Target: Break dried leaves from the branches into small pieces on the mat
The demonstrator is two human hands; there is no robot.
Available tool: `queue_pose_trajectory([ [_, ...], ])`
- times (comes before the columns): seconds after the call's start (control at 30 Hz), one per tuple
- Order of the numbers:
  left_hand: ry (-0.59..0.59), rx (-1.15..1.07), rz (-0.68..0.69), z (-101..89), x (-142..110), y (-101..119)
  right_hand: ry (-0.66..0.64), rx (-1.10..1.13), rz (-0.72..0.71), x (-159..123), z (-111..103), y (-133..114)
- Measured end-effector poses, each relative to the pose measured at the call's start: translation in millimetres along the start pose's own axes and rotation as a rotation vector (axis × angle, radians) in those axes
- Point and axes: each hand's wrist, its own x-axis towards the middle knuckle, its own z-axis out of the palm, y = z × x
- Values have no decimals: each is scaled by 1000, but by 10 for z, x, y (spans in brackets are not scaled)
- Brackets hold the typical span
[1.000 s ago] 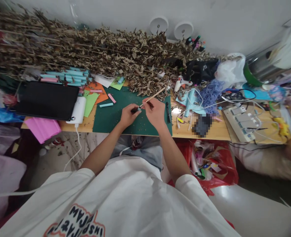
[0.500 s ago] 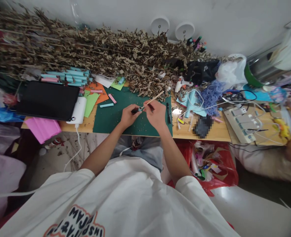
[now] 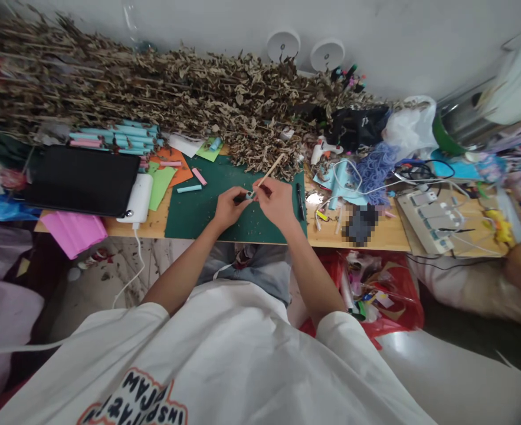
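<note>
Judging by its slender, straight form, I rate the pale stick (image 3: 269, 172) as light, fairly stiff and liable to snap if bent; a dry pinch should not slip. The best hold is near its lower end, where control is finest. The right hand (image 3: 276, 202) pinches it narrowly between the fingers, its free end at 12 o'clock from that hand and its lower end near 10 o'clock, close to the fingertips of the left hand (image 3: 229, 210). The latter pinches a small bluish piece (image 3: 248, 195) at its 2 o'clock; I expect little weight, but cannot tell the material or whether the stick touches it. Both hands are over the green mat (image 3: 198, 218).
</note>
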Motion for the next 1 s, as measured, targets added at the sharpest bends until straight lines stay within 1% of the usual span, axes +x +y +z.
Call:
queue_pose_trajectory([
  [0.13, -6, -12, 1, -6, 10, 21, 11, -22, -60, 23, 11, -28],
  [0.2, -6, -7, -7, -7, 12, 20, 8, 15, -45, 33, 25, -17],
  [0.27, -5, -2, -15, -4, 11, 11, 9, 76, 5, 36, 40, 5],
  [0.4, -7, 7, -19, 1, 5, -6, 51, 153, 67, 24, 68, 34],
  [0.63, -13, 7, -8, -2, 14, 6, 37, 111, 40, 28, 74, 3],
  [0.87, -6, 12, -26, 11, 5, -22, 59, 151, 46, 38, 80, 26],
  [1.0, -8, 7, 1, 11, 11, -23, 57, 137, 57, 32, 61, 7],
])
